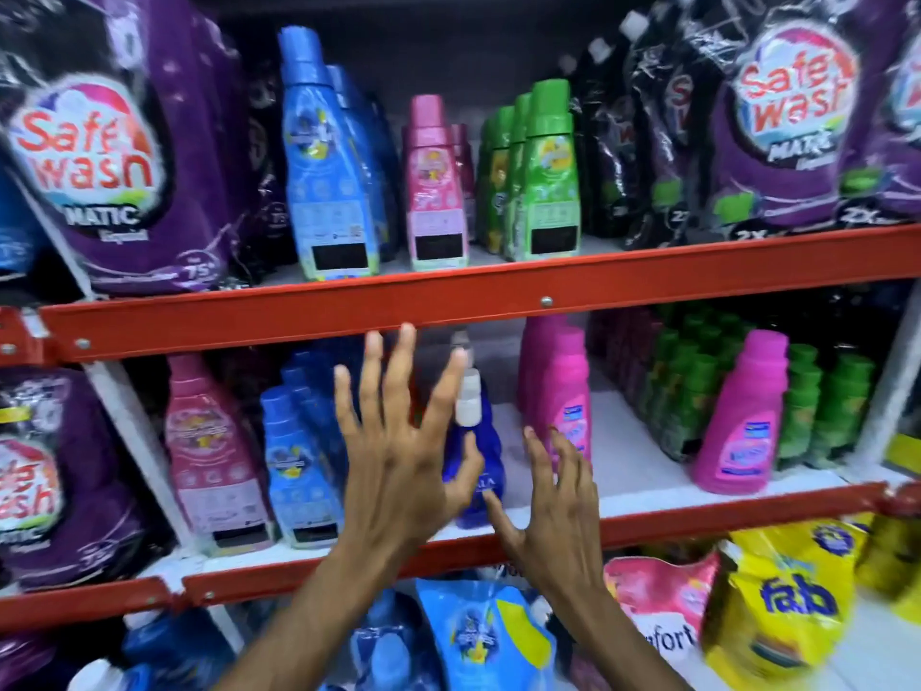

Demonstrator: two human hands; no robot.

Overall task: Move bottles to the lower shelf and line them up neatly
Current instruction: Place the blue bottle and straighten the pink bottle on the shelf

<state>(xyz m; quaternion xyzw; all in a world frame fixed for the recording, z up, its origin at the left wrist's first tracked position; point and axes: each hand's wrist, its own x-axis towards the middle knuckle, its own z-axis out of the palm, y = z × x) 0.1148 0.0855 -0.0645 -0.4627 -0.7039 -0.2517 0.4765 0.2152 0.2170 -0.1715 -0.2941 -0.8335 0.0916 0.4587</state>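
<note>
Two bare hands reach forward at a shop shelf. The left hand (398,456) is spread wide, fingers fanned upward, gripping nothing. The right hand (553,496) is lower, fingers loosely curled and apart, also empty.

Between them, just past the left thumb, stands a dark blue bottle (478,466) with a white cap (469,396). It sits upright near the front edge of the lower shelf (697,511). The left thumb looks to be touching or nearly touching its neck; blur makes that unclear.

Further back and right of the right hand stand pink bottles (558,386), then green ones (817,401). Left of the left hand are light blue bottles (299,471).

Above the fingertips runs the red rail (448,301) of the upper shelf, holding more blue, pink and green bottles.

The blue bottle is likely rigid plastic, moderately heavy if full, with a glossy, possibly slippery surface. Gripping around its wide lower body should be steadier than the narrow neck.
</note>
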